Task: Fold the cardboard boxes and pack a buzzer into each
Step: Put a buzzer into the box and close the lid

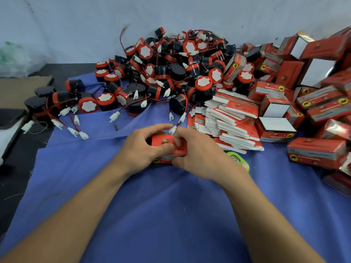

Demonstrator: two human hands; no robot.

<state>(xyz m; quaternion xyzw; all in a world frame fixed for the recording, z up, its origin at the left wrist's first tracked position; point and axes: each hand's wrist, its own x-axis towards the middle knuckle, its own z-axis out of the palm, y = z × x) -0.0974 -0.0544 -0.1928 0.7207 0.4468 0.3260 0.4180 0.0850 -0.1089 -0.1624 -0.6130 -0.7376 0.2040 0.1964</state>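
Note:
A small red cardboard box (164,142) sits on the blue cloth at the centre, held between both hands. My left hand (146,149) grips its left side, thumb curled over the top. My right hand (197,154) grips its right side, fingers curled onto the top face. A white connector (172,130) on a red wire lies just behind the box. A large heap of black and red buzzers (161,73) with wires fills the back. A stack of flat unfolded boxes (231,122) lies to the right.
Folded red boxes (315,103) are piled at the right edge. A green object (239,160) peeks out behind my right wrist. Brown cardboard (20,92) and dark items lie at the left. The blue cloth (171,215) spreads toward me.

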